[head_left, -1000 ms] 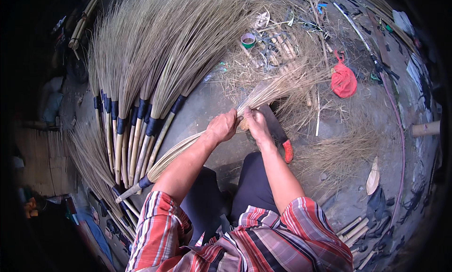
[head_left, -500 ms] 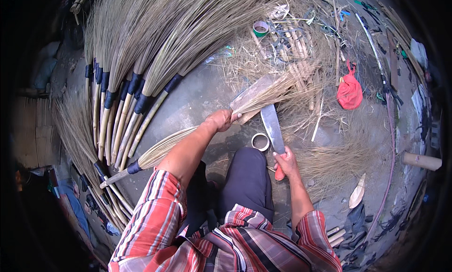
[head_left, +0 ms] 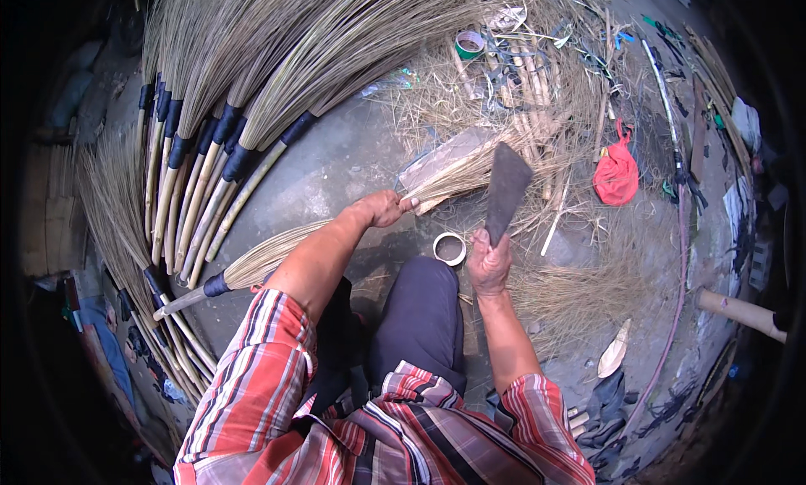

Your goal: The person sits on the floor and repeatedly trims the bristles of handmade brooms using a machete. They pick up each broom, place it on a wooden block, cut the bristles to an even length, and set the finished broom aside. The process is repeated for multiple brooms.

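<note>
Broom lies slantwise before the person, handle end to the near left, bristles running to the far right across a flat board. Left hand is closed around the bristles at the board's left end; right hand is clenched at the base of a broad-bladed knife, whose handle is hidden in the fist. The blade points away from the person and overlaps the bristles in view; contact cannot be confirmed. Principal hazard, in judgement: a stroke straying left could cut the left hand, the cause being fingers set near the blade's path. Bristles could spread or slip if the hold is loose. The board may shift if struck, with loose straw about it. A glancing blade could swing toward the near knee. No brand, label or writing is legible, including on the green tape roll and red bag.
</note>
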The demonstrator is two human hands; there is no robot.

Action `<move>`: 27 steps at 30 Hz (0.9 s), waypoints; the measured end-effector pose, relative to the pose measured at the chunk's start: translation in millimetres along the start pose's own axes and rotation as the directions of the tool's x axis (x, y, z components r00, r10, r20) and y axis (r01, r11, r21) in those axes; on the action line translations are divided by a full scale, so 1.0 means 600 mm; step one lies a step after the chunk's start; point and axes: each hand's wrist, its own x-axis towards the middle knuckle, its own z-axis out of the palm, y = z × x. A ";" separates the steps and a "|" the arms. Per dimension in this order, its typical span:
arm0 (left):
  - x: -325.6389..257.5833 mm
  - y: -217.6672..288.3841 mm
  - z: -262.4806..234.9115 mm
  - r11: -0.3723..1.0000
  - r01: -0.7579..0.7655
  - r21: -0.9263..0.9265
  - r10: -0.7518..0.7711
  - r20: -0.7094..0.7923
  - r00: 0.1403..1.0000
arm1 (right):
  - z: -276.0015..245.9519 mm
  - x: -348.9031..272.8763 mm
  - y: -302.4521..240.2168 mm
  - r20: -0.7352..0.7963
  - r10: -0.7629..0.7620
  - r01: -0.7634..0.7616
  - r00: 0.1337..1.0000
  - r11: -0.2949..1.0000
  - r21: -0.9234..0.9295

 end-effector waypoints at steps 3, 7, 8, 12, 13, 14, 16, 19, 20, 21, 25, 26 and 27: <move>-0.010 0.014 -0.008 1.000 0.017 -0.025 -0.016 0.010 1.000 | 0.017 0.020 0.014 0.355 0.278 -0.114 0.892 0.901 -0.418; -0.022 0.031 -0.012 0.996 0.016 0.082 -0.014 -0.020 1.000 | 0.004 0.046 0.003 0.404 0.404 -0.197 0.821 0.864 -0.464; -0.025 0.035 -0.009 0.996 0.034 0.085 -0.031 -0.043 0.999 | 0.002 0.052 -0.001 0.364 0.385 -0.213 0.848 0.877 -0.431; -0.034 0.043 0.008 0.989 0.082 0.121 -0.063 -0.149 0.987 | 0.005 0.056 -0.018 0.170 0.240 -0.233 0.956 0.971 -0.059; -0.036 0.044 0.013 0.988 0.084 0.127 -0.062 -0.172 0.983 | 0.011 0.060 -0.018 0.207 0.303 -0.305 0.930 0.952 -0.021; -0.036 0.044 0.017 0.988 0.080 0.131 -0.054 -0.191 0.980 | 0.014 0.063 -0.018 0.276 0.336 -0.284 0.901 0.935 -0.210; -0.035 0.043 0.024 0.984 0.078 0.160 -0.037 -0.244 0.969 | 0.019 0.075 -0.013 0.436 0.499 -0.209 0.749 0.802 -0.559; -0.033 0.039 0.031 0.983 0.084 0.161 -0.029 -0.317 0.948 | 0.013 0.084 -0.007 0.440 0.360 -0.141 0.823 0.879 -0.455; -0.034 0.039 0.037 0.985 0.086 0.150 -0.041 -0.280 0.959 | 0.012 0.085 -0.005 0.388 0.395 -0.174 0.833 0.852 -0.494; -0.032 0.038 0.039 0.986 0.070 0.148 -0.019 -0.319 0.948 | 0.012 0.081 -0.005 0.334 0.371 -0.207 0.866 0.876 -0.436; -0.041 0.041 0.047 0.990 0.070 0.121 -0.025 -0.342 0.939 | 0.022 0.056 -0.005 0.252 0.377 -0.329 0.891 0.920 -0.213; -0.043 0.043 0.047 0.991 0.063 0.114 -0.019 -0.356 0.934 | 0.025 0.051 -0.005 0.250 0.354 -0.272 0.901 0.912 -0.308; -0.044 0.044 0.043 0.991 0.063 0.121 -0.016 -0.354 0.935 | 0.029 0.050 -0.004 0.298 0.380 -0.231 0.876 0.872 -0.432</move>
